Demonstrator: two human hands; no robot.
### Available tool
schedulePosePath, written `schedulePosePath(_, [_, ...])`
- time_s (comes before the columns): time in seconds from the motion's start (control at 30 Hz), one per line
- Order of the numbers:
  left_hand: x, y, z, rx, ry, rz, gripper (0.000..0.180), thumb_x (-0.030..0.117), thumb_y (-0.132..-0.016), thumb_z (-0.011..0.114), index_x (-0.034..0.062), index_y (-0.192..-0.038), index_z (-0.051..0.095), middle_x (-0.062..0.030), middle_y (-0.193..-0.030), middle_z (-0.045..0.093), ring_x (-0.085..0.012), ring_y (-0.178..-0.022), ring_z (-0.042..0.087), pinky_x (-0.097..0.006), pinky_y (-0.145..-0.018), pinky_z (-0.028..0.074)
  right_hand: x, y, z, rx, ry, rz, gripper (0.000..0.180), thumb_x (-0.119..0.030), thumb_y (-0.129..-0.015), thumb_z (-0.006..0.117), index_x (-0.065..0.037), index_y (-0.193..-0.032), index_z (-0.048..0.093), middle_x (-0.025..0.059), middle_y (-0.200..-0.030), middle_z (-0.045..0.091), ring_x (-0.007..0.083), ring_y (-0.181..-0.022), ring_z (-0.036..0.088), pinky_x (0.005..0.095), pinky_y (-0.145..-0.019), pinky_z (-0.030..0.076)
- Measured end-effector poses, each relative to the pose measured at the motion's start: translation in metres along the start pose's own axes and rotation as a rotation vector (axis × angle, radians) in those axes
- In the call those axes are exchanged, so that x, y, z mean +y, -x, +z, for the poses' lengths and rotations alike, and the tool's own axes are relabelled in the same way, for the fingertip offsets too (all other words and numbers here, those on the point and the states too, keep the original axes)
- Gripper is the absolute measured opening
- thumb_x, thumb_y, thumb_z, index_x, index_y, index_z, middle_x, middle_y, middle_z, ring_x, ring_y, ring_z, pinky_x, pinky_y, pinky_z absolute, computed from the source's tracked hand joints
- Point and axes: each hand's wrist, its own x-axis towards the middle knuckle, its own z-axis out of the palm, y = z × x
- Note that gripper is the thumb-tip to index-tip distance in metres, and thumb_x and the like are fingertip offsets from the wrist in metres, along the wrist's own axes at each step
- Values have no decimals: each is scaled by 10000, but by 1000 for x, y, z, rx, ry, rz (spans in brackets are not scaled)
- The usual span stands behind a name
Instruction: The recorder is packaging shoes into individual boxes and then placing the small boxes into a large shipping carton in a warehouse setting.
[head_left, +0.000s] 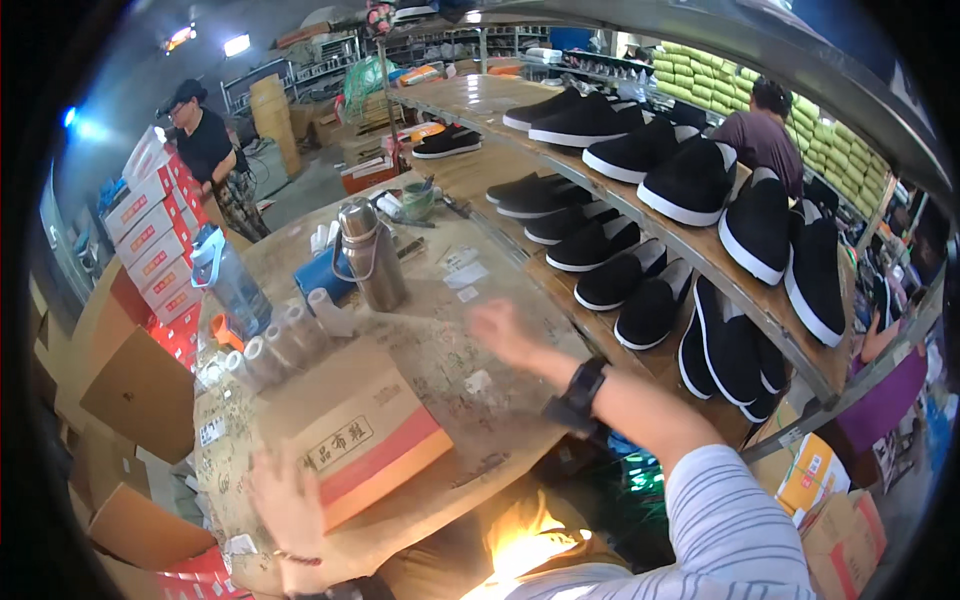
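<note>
A closed brown cardboard shoebox [365,425] with a red and orange side lies on the worktable in front of me. My left hand [285,495] is beside the box's left end, fingers stretched out and somewhat blurred; whether it touches the box is unclear. Over the table, beyond the box, my right hand [503,333] is blurred by motion. A thin pale strip [415,319] runs from its fingertips toward a whitish roll [330,312], and the fingers look closed on that strip. More pale rolls [268,350] stand in a row behind the box.
A steel flask [368,255] and a blue water jug [232,280] stand on the worktable [450,390]. Racks of black cloth shoes [690,180] rise at right. Stacked boxes [155,235] and open cartons [140,395] are at left. Two people [205,150] are farther back.
</note>
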Motion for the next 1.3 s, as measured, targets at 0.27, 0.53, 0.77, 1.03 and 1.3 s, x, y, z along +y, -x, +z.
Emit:
schedulePosePath(0.27, [16,6,4,-101,61,3,487,288,-866,463,152,-1333,444,-171,-1407,335,-329,-1322,274,-536,-1076,166,144,31,-148,106,613,941,713,-495,-717,690,-149,-1291,448,189,-1145,541,336,-1073,513,423,-901,415])
schedulePosePath(0.53, [22,-14,-24,-23,447,-95,382,141,-713,675,209,-1088,666,-76,-871,482,-259,-907,475,-441,-887,326,80,57,-110,415,-1320,911,343,-295,-861,552,0,-1024,622,147,-999,644,237,-885,621,345,-804,484])
schedulePosePath(0.77, [52,33,34,303,177,81,358,56,-644,666,218,-959,714,-9,-768,476,-206,-773,471,-350,-758,324,-58,120,-68,-68,-2176,826,367,-322,-874,533,-10,-1059,595,137,-1003,635,248,-890,616,364,-811,495])
schedulePosePath(1.03, [143,10,-33,58,1798,-129,591,25,-777,643,0,-1323,419,-148,-1137,569,-282,-1104,508,-375,-972,360,-88,117,-21,-162,-2192,823,408,-363,-874,543,-23,-1099,568,126,-1017,624,252,-908,601,371,-822,490])
schedulePosePath(1.3, [38,2,1,81,556,311,385,32,-730,640,107,-1108,631,-102,-1001,616,-288,-904,583,-366,-766,485,-154,31,-18,91,-954,93,66,8,-791,599,-16,-845,570,147,-951,626,265,-809,620,359,-709,502])
